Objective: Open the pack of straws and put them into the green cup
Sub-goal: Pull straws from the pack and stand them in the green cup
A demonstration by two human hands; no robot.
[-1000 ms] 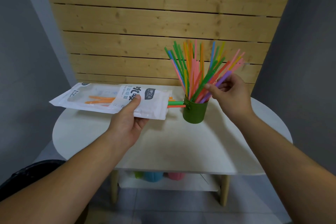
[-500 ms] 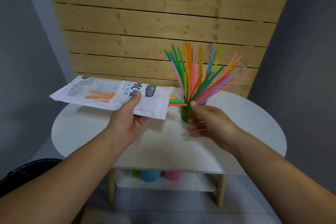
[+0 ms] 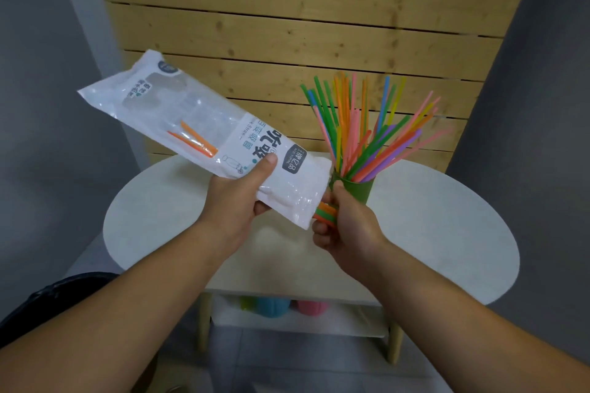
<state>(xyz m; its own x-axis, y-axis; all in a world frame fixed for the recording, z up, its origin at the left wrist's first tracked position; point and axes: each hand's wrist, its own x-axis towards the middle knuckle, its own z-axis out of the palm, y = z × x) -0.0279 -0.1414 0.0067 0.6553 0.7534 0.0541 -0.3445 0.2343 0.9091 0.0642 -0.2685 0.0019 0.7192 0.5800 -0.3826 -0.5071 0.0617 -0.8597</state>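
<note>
The left hand (image 3: 238,201) grips a long white and clear plastic pack (image 3: 198,124) at its printed middle, thumb on top and fingers curled beneath. It holds the pack tilted above the left half of the round white table (image 3: 447,233), sealed end high and open mouth low.

The pack looks nearly spent. Two orange straws (image 3: 196,140) show through its clear part, and a few green and orange straw ends (image 3: 325,213) stick out of the mouth. The right hand (image 3: 346,226) is clenched round those ends, just in front of the green cup (image 3: 359,191), a plain cylinder standing near the table's back edge, about midway along it. Whether the knuckles touch the cup I cannot tell. The cup is crammed with thin coloured straws (image 3: 357,124), fanned wide and leaning out over the rim, mostly to the right.

The step in hand appears to be drawing out the last bundle, and the task is close to done. The main risk is the cup: it is probably light and top-heavy, so a knock from the fist so close by could tip it and scatter straws across the table and over the back edge. With the mouth pointing down, any straw outside the grip could slide out and drop. Pushing a bundle into so full a cup could lever others out.
</note>
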